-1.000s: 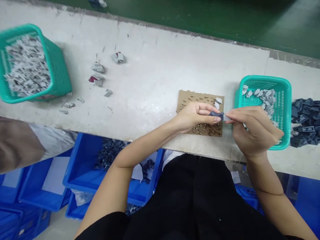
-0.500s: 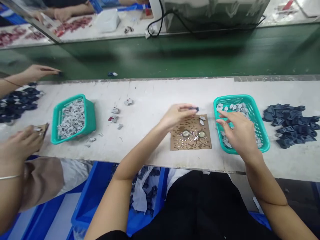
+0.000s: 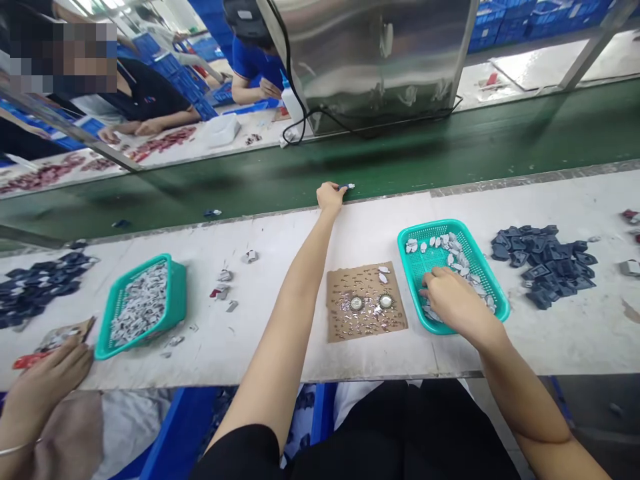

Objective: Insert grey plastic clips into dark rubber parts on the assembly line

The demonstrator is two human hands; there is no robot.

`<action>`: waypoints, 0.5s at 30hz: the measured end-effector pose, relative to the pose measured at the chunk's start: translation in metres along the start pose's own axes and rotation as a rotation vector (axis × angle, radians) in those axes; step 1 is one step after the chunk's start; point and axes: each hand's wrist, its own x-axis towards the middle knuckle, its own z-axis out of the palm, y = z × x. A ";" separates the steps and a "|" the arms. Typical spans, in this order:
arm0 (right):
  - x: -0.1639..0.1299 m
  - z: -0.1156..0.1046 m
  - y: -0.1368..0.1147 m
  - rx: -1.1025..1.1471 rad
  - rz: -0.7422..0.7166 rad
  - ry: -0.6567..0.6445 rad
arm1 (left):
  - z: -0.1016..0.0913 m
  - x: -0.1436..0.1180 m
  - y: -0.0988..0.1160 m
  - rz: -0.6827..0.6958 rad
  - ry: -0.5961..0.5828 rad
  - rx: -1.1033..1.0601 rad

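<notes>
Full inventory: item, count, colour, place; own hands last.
Table: 1, white, centre
Baskets: 2, teal, on table
Sheet: 1, brown, beside right basket
Small pieces: many, pale grey, baskets and sheet
Round items: 2, pale, on sheet
Part piles: 2, mostly dark blue, beyond baskets
Loose bits: several, grey, maroon, between baskets
Strip: 1, green, behind table
Metal box: 1, silver, behind strip
Crates: several, blue, background
Other people: several, mixed clothing, left, back
Left hand: 1, bare, over strip, holding white-tipped blue part
Right hand: 1, bare, inside right basket; grip hidden
</notes>
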 end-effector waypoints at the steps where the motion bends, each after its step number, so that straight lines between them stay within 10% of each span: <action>1: 0.000 -0.001 0.000 0.001 -0.003 -0.012 | -0.001 0.000 -0.001 0.006 0.000 0.029; 8: -0.003 -0.008 0.013 0.074 -0.114 -0.128 | -0.061 -0.055 -0.022 0.143 0.005 0.129; 12: -0.003 -0.010 0.019 0.118 -0.147 -0.162 | -0.123 -0.164 -0.085 0.451 0.140 0.016; 15: -0.001 -0.011 0.020 0.138 -0.149 -0.169 | -0.154 -0.263 -0.160 0.386 0.371 0.036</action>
